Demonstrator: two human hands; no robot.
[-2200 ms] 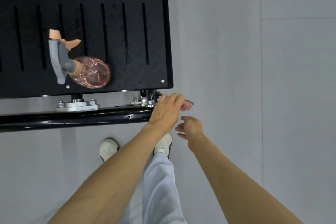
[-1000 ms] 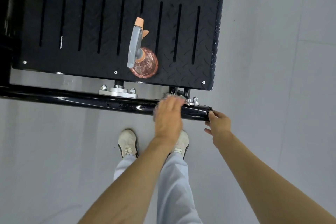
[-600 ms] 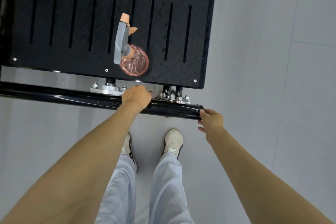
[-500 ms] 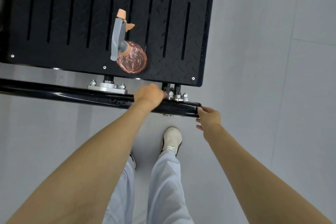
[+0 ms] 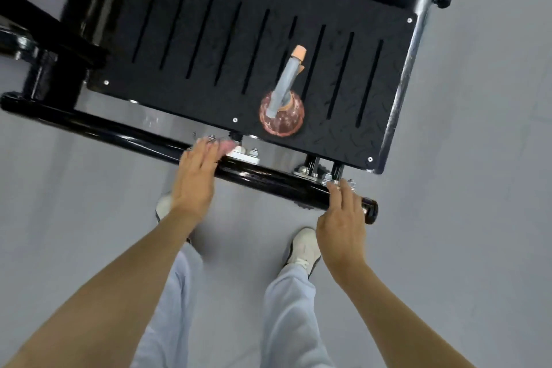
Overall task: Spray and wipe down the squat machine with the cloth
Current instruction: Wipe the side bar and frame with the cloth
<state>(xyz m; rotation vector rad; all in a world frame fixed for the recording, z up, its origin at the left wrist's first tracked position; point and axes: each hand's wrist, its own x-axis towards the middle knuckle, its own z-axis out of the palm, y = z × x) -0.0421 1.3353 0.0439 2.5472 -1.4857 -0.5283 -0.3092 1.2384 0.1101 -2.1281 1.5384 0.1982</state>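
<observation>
Two bare hands on the glossy black round base tube [image 5: 268, 178] of the squat machine. Left hand [image 5: 195, 176] lies flat, fingers together, pressing a pink cloth [image 5: 225, 146] onto the tube top; only a blurred corner of cloth shows past the fingertips. Right hand [image 5: 343, 218] rests loosely draped near the tube's capped end, pinching nothing. Tube long axis runs upper-left to lower-right, so the wipe stroke should follow it; left hand is nearer the unwiped left stretch. Pink clear spray bottle [image 5: 282, 113] stands upright on the black slotted tread footplate [image 5: 209, 48], beyond the left hand
</observation>
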